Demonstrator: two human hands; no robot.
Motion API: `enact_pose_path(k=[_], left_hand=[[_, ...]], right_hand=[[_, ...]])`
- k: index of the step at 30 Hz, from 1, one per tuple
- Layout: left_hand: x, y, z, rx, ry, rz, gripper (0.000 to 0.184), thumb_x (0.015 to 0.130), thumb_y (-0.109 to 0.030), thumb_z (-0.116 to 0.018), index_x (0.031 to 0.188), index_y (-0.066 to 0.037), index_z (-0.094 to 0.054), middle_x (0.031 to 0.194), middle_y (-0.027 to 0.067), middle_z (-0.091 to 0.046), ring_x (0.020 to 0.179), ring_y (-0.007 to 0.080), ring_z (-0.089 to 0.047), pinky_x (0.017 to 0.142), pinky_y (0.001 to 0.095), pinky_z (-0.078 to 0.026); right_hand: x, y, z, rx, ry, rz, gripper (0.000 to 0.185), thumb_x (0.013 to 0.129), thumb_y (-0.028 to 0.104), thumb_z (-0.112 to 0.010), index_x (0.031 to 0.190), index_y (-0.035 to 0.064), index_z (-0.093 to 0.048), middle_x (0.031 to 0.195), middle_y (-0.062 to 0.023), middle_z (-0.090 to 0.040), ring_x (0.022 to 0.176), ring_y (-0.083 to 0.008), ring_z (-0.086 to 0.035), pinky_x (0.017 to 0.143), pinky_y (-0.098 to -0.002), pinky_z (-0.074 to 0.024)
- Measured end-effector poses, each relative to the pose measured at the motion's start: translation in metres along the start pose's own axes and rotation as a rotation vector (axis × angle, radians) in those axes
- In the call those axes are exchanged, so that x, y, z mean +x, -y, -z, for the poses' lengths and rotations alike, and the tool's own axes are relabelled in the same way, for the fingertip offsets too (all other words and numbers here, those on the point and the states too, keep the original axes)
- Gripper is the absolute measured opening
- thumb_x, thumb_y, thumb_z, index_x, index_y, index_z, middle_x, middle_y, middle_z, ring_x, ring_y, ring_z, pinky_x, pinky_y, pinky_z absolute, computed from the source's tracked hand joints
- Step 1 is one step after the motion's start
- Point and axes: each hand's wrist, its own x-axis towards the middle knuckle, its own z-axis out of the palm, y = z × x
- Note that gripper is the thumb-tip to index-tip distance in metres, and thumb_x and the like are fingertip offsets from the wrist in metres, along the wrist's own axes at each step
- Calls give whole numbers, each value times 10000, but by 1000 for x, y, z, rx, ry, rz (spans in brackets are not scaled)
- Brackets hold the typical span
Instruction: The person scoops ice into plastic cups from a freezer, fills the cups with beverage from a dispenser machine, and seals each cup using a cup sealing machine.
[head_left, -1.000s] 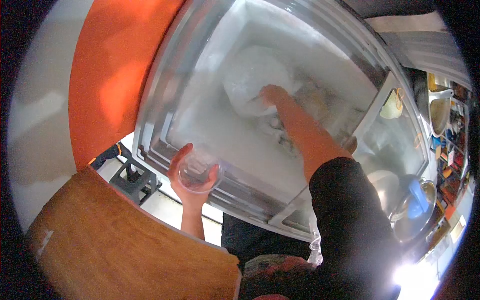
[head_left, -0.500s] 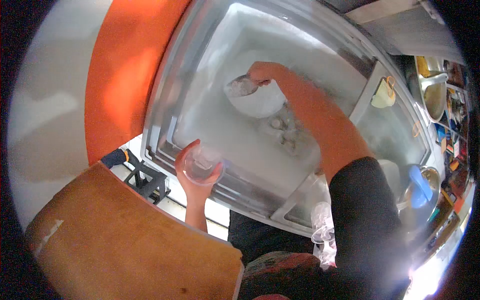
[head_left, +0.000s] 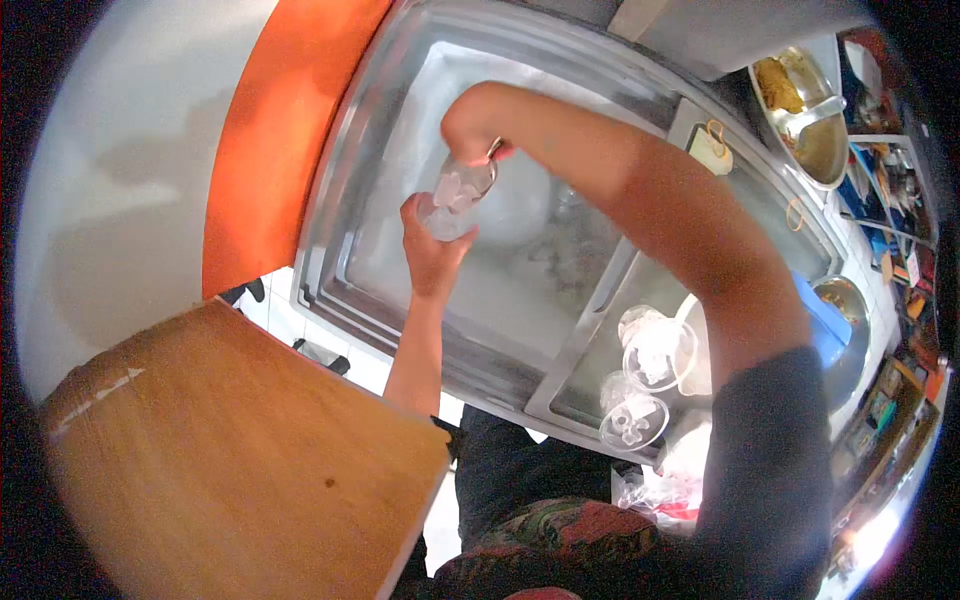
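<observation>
Over the open chest freezer [head_left: 370, 318], my left hand [head_left: 433, 250] is wrapped round a clear plastic cup [head_left: 441, 218]. Above it my right hand [head_left: 475, 130] grips a metal scoop [head_left: 491, 172] filled with ice [head_left: 460, 188]. The scoop is tilted with its lip at the cup's mouth, and ice shows at the rim. Both hands are close together near the freezer's left side. Frost and mist blur the freezer's inside below them.
Clear cups with ice [head_left: 634, 422] stand on the freezer's right part, beside a plastic bag [head_left: 660, 495]. A wooden board [head_left: 240, 450] fills the lower left. At the upper right is a metal bowl of food [head_left: 800, 110]; a blue object [head_left: 822, 320] lies right of my forearm.
My right hand has risen out of the freezer's depth with ice in the scoop and moved left. My left hand has brought the cup up under the scoop. The view has shifted, showing more cups.
</observation>
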Motion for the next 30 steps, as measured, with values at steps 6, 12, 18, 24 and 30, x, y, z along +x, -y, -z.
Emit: enact_pose_path(k=[6, 12, 18, 24, 30], left_hand=[[8, -29, -33, -199, -35, 78, 877, 624, -133, -889, 1326, -12, -377, 1246, 150, -533, 1192, 284, -516, 1013, 394, -424], [14, -37, -42, -314, -88, 71, 930, 615, -138, -899, 1351, -12, -344, 1287, 171, -501, 1213, 291, -504, 1030, 407, -412], [23, -27, -41, -254, -141, -124, 887, 586, -33, -884, 1309, -29, -370, 1286, 162, -496, 1186, 277, -497, 1022, 414, -421], [14, -25, -25, -406, -75, -196, 869, 650, -1, -849, 1341, -92, -328, 1321, 125, -484, 1221, 255, -470, 1060, 422, -403], [-41, -33, 31, -115, -152, -250, 933, 615, -12, -857, 1361, -83, -303, 1330, 138, -481, 1204, 277, -481, 1051, 437, -408]], right_hand=[[-57, 49, -34, -464, -309, 12, 211, 674, 113, -724, 880, 78, -754, 938, -113, -727, 817, -295, -703, 668, -412, -557], [-104, 55, -28, -411, -486, -1, 187, 715, 145, -720, 893, 111, -768, 932, -116, -733, 885, -277, -716, 670, -412, -574], [-124, 43, -8, -382, -597, -12, 321, 757, 203, -743, 1063, 107, -753, 1071, -127, -723, 983, -293, -706, 754, -466, -580], [-140, 35, 8, -326, -749, -66, 334, 740, 224, -765, 1053, 109, -748, 1033, -110, -730, 957, -285, -713, 739, -451, -584], [0, -26, -25, -333, -446, -268, 284, 761, 224, -713, 1010, 92, -745, 1062, -90, -721, 953, -286, -699, 724, -484, -569]])
